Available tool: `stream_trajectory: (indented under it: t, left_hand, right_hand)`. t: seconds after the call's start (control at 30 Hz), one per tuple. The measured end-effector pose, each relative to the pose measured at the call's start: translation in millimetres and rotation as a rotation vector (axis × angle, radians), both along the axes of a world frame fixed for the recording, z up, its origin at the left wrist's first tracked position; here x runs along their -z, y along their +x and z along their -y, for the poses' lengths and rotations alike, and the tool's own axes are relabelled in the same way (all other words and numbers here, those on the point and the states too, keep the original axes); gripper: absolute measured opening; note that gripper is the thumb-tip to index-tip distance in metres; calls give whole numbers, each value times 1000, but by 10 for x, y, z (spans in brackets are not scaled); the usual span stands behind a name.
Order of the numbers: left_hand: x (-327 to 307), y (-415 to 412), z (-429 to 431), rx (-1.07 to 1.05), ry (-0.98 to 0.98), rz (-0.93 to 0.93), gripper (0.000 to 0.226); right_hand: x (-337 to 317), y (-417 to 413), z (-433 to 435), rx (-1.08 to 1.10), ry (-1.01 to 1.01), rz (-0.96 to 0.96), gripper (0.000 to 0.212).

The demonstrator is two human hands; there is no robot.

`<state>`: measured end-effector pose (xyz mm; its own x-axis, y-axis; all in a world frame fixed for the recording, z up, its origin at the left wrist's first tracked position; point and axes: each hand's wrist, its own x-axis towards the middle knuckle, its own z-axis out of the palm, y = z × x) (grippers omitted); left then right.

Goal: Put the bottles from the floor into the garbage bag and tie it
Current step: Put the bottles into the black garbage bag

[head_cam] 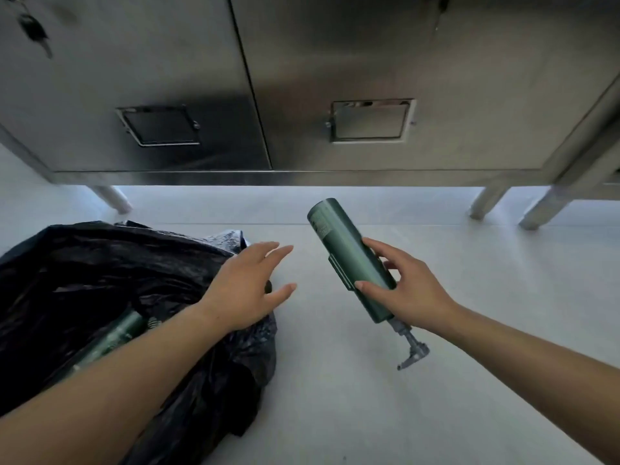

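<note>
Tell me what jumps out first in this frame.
The green pump bottle stands out mid-frame, gripped by the right hand with its pump end nearest the person. To its left, the open left hand reaches over the black garbage bag, where a second green bottle already lies. A steel cabinet fills the top of the view.

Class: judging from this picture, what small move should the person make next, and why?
Probably swing the right hand leftward to bring the green pump bottle over the black garbage bag. The bottle is gripped, yet outside the bag, and the left hand hovers open at its rim.
</note>
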<state>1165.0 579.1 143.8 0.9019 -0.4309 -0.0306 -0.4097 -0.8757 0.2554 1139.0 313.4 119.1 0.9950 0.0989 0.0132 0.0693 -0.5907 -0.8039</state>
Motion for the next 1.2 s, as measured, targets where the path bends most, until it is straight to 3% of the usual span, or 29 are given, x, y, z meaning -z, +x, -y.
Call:
stream_trajectory:
  t: [0.17, 0.33, 0.5, 0.67, 0.83, 1.03, 1.2]
  left_hand:
    - [-515, -159, -983, -75, 16, 123, 63]
    - [-574, -534, -1872, -256, -14, 124, 63]
    - [-189, -1023, -2459, -473, -75, 67, 63]
    - [136, -1487, -2804, -607, -69, -76, 64]
    - [207, -1644, -2926, -652, -71, -155, 57]
    - [181, -1660, -3112, -732, -63, -117, 54]
    - [208, -1656, -3196, -779, -103, -100, 53]
  right_hand:
    - [-585, 232, -794, -302, -101, 98, 66]
    - [-895, 396, -1686, -515, -209, 129, 66]
    - [-608, 251, -2496, -501, -109, 94, 65]
    - [-53, -125, -2702, -600, -48, -161, 64]
    - [5, -179, -2997, -575, -89, -310, 65]
    - [-189, 175, -3705, -480, -54, -273, 76]
    - [-139, 250, -3372, -468, -159, -120, 66]
